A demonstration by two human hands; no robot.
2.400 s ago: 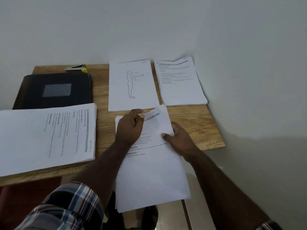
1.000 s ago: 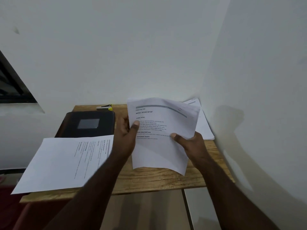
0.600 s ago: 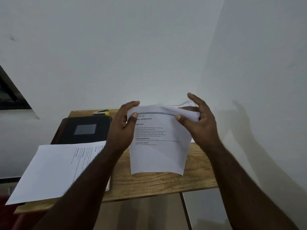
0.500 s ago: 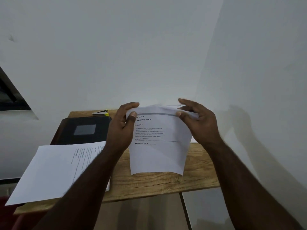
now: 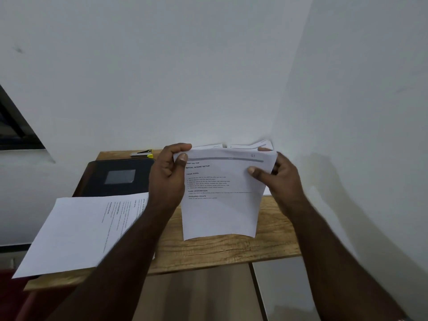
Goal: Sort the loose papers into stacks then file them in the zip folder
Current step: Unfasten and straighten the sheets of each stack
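Note:
I hold a bundle of printed papers upright above the wooden table. My left hand grips its top left corner, thumb on the front. My right hand pinches the top right corner, thumb on the front sheet and fingers behind. The black zip folder lies shut at the table's back left. A white stack of papers lies at the front left and overhangs the table's edge. Two more paper stacks peek out behind the held bundle.
A small stapler with a yellow tip lies at the table's back edge, behind the folder. White walls close the table in at the back and right. A dark window frame sits at the far left.
I lifted the bundle off the table and stood it upright. My right hand moved from the bundle's side up to its top right corner, where its fingers have since closed.

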